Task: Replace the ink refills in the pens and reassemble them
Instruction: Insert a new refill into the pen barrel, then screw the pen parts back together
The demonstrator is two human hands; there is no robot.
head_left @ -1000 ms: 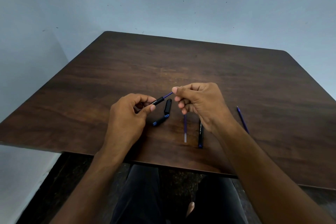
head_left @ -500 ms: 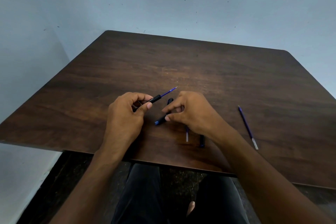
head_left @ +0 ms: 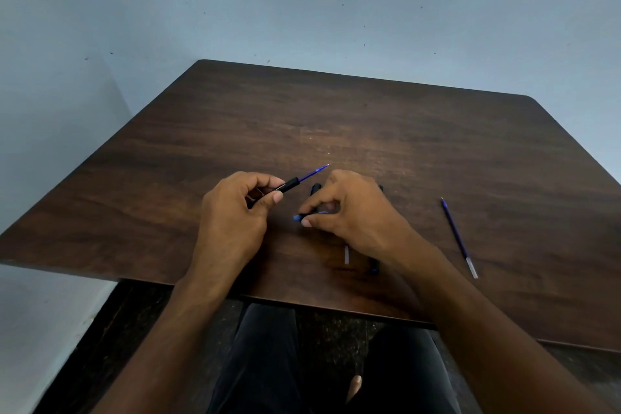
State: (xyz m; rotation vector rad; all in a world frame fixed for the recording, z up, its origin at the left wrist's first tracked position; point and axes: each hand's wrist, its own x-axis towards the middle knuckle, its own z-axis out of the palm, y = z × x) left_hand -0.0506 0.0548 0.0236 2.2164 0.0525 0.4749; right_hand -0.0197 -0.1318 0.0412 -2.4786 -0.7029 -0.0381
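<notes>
Near the surface's (head_left: 369, 118) front edge, the left hand (head_left: 235, 212) grips a black barrel (head_left: 285, 185), its blue refill (head_left: 314, 173) jutting out. The right hand (head_left: 353, 212) pinches a blue-tipped pen piece (head_left: 299, 217). A spare refill (head_left: 458, 239) lies toward the right edge. The protruding refill could slide out if the barrel tips.

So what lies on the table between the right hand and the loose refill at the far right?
Nothing: in the head view only bare table lies between the right hand and the loose refill.
</notes>
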